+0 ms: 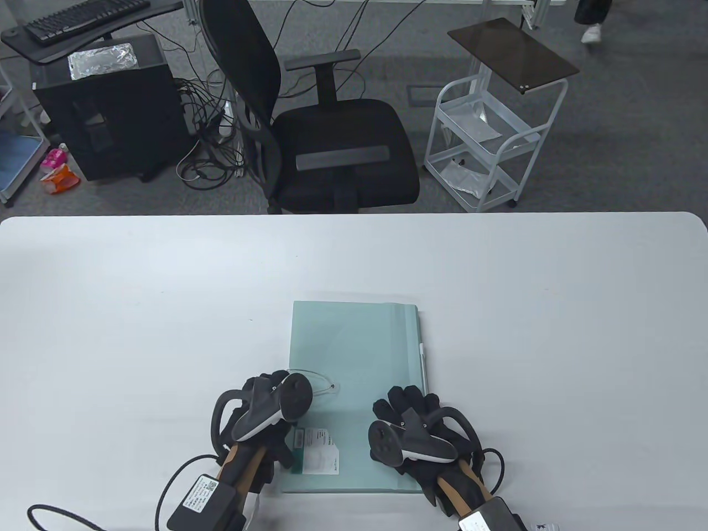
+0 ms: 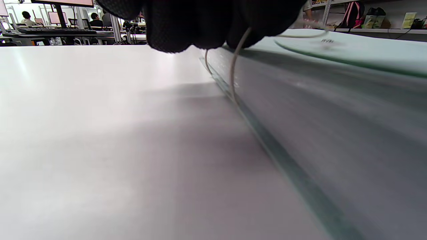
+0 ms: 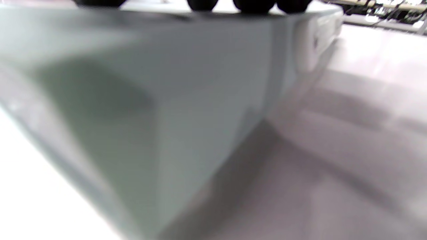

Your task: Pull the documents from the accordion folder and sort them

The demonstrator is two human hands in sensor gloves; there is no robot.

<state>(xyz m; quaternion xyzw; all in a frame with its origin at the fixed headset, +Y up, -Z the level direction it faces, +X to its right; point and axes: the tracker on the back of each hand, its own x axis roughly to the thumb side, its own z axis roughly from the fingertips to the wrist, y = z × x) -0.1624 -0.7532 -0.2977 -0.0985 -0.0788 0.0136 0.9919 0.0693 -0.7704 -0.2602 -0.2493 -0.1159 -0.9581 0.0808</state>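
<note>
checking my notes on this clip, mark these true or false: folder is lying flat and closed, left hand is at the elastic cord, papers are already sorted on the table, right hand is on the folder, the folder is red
1. The folder lies flat and closed on the table. True.
2. The left hand is at the elastic cord. True: in the left wrist view the cord loops out from under its fingers.
3. Papers are already sorted on the table. False: no loose papers show; only the folder lies there.
4. The right hand rests on the folder. True: it lies on the near right part.
5. The folder is red. False: it is pale green.
</note>
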